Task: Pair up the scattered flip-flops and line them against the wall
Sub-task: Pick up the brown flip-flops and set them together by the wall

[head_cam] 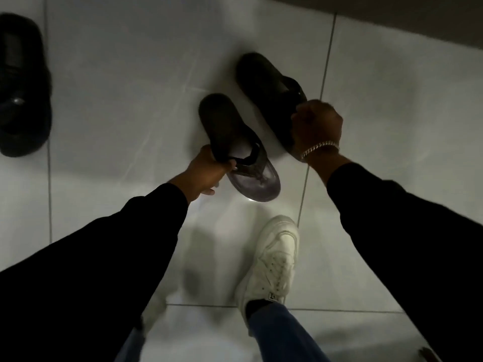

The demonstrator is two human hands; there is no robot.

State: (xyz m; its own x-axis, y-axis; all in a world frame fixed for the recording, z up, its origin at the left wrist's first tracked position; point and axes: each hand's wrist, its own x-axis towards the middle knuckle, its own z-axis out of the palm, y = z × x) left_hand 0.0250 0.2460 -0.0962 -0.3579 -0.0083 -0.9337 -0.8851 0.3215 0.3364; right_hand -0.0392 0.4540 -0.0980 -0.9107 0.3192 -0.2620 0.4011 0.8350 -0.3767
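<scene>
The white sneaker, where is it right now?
In the head view, the white sneaker is low and centre on the tiled floor, worn on a foot, just below the left hand's flip-flop.

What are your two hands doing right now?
Left hand: closed, holding the grey flip-flop by its strap.
Right hand: closed, gripping the black flip-flop.

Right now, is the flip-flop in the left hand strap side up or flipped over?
Strap side up. The flip-flop shows its footbed and thong strap to the camera, while the left hand grips its edge at the strap.
</scene>
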